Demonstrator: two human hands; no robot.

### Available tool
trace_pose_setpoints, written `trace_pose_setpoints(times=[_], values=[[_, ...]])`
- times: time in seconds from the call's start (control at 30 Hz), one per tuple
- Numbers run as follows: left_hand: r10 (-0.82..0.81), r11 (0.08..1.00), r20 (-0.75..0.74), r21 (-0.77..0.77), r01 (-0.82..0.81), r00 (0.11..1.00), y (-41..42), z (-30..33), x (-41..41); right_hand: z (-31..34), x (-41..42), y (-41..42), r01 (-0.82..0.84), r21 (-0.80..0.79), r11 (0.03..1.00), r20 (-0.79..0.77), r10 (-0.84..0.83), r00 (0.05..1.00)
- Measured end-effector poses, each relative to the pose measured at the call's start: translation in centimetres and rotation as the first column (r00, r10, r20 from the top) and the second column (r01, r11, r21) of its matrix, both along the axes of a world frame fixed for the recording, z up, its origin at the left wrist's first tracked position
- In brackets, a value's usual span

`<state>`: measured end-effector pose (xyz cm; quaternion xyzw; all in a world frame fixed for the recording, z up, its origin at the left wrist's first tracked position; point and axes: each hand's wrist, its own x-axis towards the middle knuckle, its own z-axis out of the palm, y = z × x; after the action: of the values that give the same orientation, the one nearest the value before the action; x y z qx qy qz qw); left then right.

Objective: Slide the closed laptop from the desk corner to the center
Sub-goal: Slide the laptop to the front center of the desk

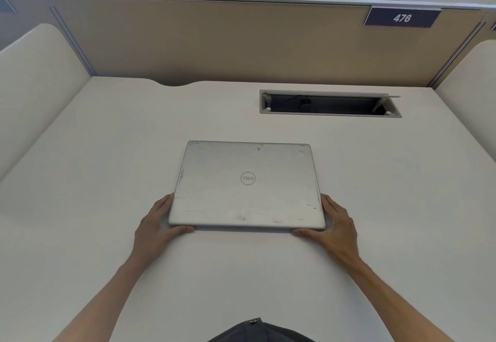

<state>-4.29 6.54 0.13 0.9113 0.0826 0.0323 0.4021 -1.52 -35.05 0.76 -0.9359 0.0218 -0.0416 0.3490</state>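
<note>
A closed silver laptop [247, 186] with a round logo on its scuffed lid lies flat on the white desk [107, 154], roughly in the middle of the desktop. My left hand [157, 225] cups its near left corner, fingers along the left side and thumb against the front edge. At the near right corner my right hand [332, 225] mirrors that hold, thumb on the front edge. Both hands touch the laptop and the desk surface.
An open cable tray slot [330, 104] is cut into the desk behind the laptop, to the right. A tan partition [214, 41] with a "476" label [402, 17] closes the back. Cream side panels [35, 78] flank the desk, and plants show above.
</note>
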Motion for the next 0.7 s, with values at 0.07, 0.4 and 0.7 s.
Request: trace_pose_setpoints(times=[0.07,0.4,0.7], values=[[0.01,1.0,0.006,-0.003,-0.01,1.0,0.0,-0.04,0.01,0.06,-0.03,0.03,-0.004,-0.006,1.0,-0.002,0.004,1.0],[0.02,1.0,-0.018,0.01,-0.02,1.0,0.05,-0.12,0.01,0.08,-0.07,-0.21,-0.039,-0.018,0.999,-0.025,0.038,0.999],[-0.005,1.0,-0.001,-0.029,0.005,1.0,-0.05,0.42,-0.07,0.82,-0.05,-0.15,-0.065,0.026,0.998,-0.054,0.067,0.996]])
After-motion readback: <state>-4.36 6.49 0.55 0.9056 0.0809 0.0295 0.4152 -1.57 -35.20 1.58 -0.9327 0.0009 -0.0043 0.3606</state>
